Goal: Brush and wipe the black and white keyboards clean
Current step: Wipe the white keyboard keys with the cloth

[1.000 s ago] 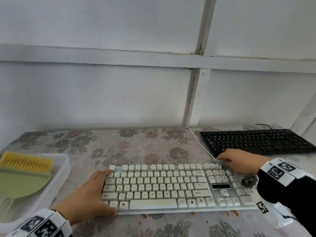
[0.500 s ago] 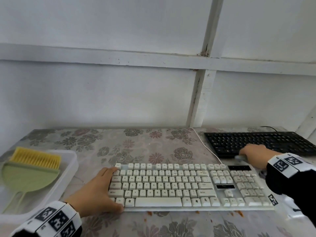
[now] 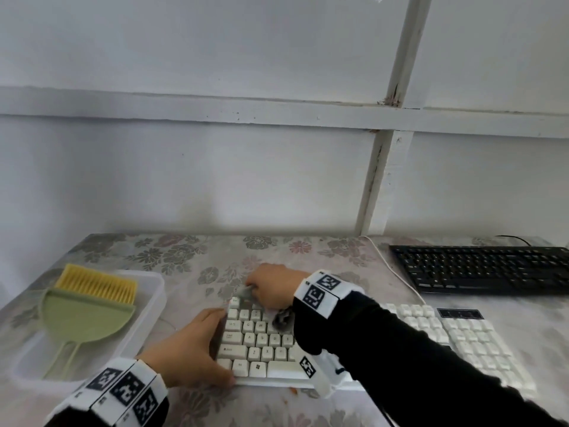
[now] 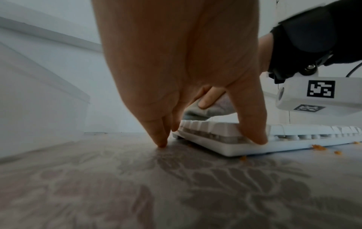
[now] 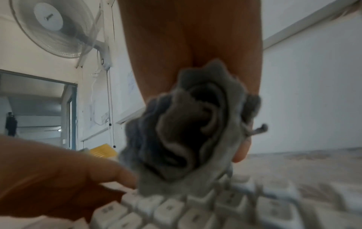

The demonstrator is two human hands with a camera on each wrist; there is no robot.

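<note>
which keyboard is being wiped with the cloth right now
The white keyboard, nearest the person: the right hand presses a grey cloth on its top-left keys. The black keyboard, further back, lies untouched.

White keyboard (image 3: 431,328), black keyboard (image 3: 480,269), grey cloth (image 5: 188,124), yellow-bristled green brush (image 3: 83,306).

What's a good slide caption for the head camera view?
Right hand wipes the white keyboard with a grey cloth while the left hand steadies its end.
</note>
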